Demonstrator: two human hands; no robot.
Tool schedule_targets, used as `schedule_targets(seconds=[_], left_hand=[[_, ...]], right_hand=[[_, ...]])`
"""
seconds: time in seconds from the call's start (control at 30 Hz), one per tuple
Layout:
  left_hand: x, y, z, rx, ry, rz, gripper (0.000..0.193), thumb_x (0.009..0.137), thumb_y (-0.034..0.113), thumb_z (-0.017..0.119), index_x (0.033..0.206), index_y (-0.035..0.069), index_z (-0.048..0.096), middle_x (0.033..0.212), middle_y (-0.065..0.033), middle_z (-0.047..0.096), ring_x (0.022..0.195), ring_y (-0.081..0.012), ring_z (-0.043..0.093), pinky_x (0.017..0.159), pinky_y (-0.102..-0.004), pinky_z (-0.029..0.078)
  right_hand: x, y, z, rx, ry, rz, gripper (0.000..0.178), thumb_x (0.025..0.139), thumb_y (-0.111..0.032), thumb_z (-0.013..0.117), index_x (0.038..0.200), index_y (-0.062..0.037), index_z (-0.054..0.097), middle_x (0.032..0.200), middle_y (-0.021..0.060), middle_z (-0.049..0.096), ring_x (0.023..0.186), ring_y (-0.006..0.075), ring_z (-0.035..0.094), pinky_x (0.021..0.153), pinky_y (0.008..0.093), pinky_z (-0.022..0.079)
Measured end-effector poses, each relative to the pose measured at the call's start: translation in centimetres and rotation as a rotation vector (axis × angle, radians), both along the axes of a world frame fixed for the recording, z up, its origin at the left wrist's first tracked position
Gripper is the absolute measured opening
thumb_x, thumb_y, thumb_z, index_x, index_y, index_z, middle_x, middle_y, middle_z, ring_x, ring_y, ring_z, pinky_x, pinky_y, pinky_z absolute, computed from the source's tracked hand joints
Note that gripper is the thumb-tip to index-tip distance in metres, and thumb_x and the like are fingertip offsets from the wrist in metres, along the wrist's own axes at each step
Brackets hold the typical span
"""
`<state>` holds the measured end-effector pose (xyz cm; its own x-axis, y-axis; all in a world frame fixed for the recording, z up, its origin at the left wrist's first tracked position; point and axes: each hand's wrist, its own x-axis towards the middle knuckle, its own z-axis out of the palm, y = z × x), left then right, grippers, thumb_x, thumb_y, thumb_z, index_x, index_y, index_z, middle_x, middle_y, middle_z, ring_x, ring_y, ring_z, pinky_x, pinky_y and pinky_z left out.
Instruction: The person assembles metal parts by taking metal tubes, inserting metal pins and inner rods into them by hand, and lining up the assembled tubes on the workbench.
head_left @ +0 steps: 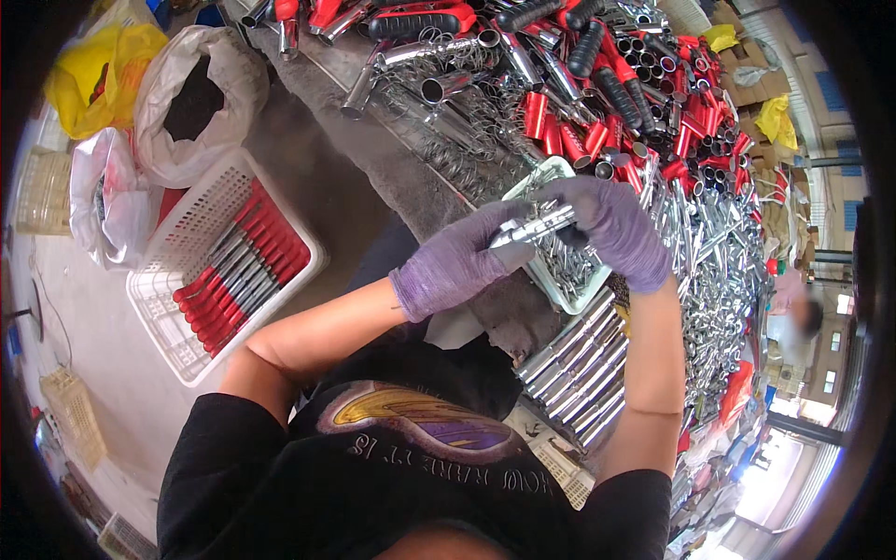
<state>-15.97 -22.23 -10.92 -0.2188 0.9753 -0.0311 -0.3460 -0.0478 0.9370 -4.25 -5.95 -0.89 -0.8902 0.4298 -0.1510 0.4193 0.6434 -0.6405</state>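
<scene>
Head view. Left hand (455, 264), purple knit glove: grip closed round one end of a short chromed steel tube (534, 227). Right hand (613, 227), same glove: grip closed on the tube's other end. Tube held level just above a small white plastic tray (553, 172) of wire springs on the grey surface (392, 159). Left of tray: white slotted basket (201, 210) of red-handled tools. Beyond tray: heaped red sleeves (560, 131).

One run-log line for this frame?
left hand: holds shiny chrome metal tube | right hand: grips same tube | below: white plastic tray
</scene>
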Motion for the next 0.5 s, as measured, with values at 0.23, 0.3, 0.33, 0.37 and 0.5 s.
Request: schedule_targets(seconds=[0.23,0.3,0.33,0.37,0.5], left_hand=[[-0.5,1.7,-1.7,0.035,0.534,0.160,0.041,0.089,0.027,0.062,0.124,0.007,0.050,0.085,-0.0079,0.059,0.070,-0.0131,0.058,0.067,-0.0281,0.049],[-0.4,1.5,-2.2,0.112,0.589,0.163,0.039,0.089,0.024,0.060,0.122,0.007,0.051,0.086,-0.0112,0.060,0.071,-0.0163,0.060,0.067,-0.0294,0.049],[-0.5,1.2,-1.9,0.121,0.599,0.177,0.036,0.089,0.023,0.060,0.121,0.006,0.052,0.087,-0.0124,0.060,0.071,-0.0183,0.061,0.067,-0.0305,0.049],[-0.6,1.2,-2.2,0.119,0.601,0.183,0.036,0.089,0.023,0.060,0.121,0.006,0.052,0.087,-0.0124,0.060,0.071,-0.0183,0.061,0.067,-0.0305,0.049],[-0.3,1.6,-4.4,0.211,0.496,0.239,0.035,0.091,0.024,0.058,0.120,0.006,0.053,0.086,-0.0051,0.061,0.068,-0.0145,0.058,0.064,-0.0275,0.048]], right_hand=[[-5.9,11.9,-5.1,0.636,0.033,-0.207,0.032,0.090,-0.034,0.051,0.108,-0.0098,0.061,0.107,0.0154,0.064,0.094,0.0293,0.063,0.079,0.0423,0.049],[-8.4,11.7,-6.1,0.902,-0.360,-0.374,0.034,0.086,-0.034,0.058,0.110,-0.0101,0.060,0.108,0.0166,0.062,0.102,0.0298,0.060,0.087,0.0399,0.046],[-9.3,11.4,-6.2,0.875,-0.409,-0.418,0.034,0.084,-0.035,0.060,0.108,-0.0108,0.061,0.110,0.0168,0.060,0.104,0.0332,0.059,0.088,0.0430,0.047],[-10.0,11.2,-6.1,0.875,-0.405,-0.413,0.034,0.084,-0.035,0.060,0.108,-0.0108,0.061,0.110,0.0168,0.060,0.104,0.0332,0.059,0.088,0.0430,0.047],[-11.0,10.7,-5.6,0.805,-0.438,-0.489,0.039,0.079,-0.036,0.061,0.106,-0.0071,0.064,0.111,0.0212,0.061,0.100,0.0341,0.062,0.087,0.0431,0.049]])
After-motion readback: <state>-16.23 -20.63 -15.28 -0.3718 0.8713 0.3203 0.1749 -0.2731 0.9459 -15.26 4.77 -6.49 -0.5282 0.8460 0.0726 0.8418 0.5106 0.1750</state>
